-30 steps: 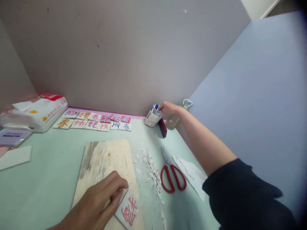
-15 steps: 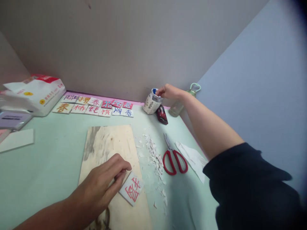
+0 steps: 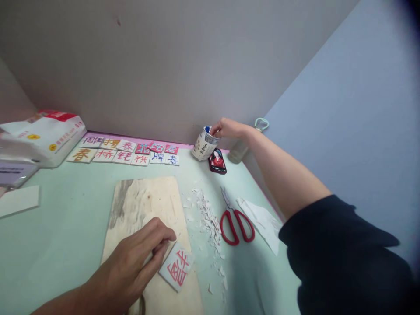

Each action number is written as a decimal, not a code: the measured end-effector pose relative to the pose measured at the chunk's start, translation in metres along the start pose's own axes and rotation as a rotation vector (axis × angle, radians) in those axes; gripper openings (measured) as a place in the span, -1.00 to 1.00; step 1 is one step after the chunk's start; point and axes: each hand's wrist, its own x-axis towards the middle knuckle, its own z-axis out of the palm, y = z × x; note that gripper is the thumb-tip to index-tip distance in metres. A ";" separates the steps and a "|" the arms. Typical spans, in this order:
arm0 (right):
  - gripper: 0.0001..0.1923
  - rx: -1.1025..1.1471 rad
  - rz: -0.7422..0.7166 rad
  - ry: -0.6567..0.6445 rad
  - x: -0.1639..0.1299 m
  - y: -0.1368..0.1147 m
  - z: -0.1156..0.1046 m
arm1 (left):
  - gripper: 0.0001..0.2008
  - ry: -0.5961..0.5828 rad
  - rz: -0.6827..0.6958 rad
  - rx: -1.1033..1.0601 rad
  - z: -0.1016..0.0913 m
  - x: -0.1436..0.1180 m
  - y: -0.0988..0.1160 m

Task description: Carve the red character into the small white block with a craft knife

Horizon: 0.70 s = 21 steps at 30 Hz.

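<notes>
My left hand point(image 3: 134, 262) rests on a pale wooden board point(image 3: 144, 210) and pinches the corner of a white tile with a red character point(image 3: 176, 266) lying on the board's near right part. My right hand point(image 3: 226, 128) is stretched far out to a small white cup point(image 3: 203, 148) near the back wall. Its fingers are closed at the rim, around something blue that sticks out of the cup; the thing itself is too small to make out.
A phone point(image 3: 217, 161) lies beside the cup, a bottle point(image 3: 241, 148) behind my forearm. Red scissors point(image 3: 236, 223), white scraps point(image 3: 206, 218) and a paper sheet point(image 3: 260, 221) lie right of the board. Several character tiles point(image 3: 126, 152) line the back; a white bag point(image 3: 49, 135) sits left.
The dark item beside the cup went from standing on edge to lying flat, face up. The view shifted a little; both hands stay at the tile and at the cup.
</notes>
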 end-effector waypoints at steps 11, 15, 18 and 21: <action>-0.65 0.041 0.144 0.195 0.000 0.012 0.013 | -0.79 -0.050 -0.007 0.007 0.000 0.000 -0.003; -0.75 0.114 0.129 0.355 -0.004 0.006 0.009 | -0.79 -0.032 -0.001 -0.006 0.001 0.001 -0.002; -0.85 0.174 0.097 0.563 -0.015 -0.006 -0.002 | -0.79 -0.029 -0.014 -0.015 0.000 0.001 -0.001; -0.76 0.242 0.053 0.745 -0.044 -0.023 -0.010 | -0.77 -0.028 -0.030 -0.014 -0.001 0.001 0.000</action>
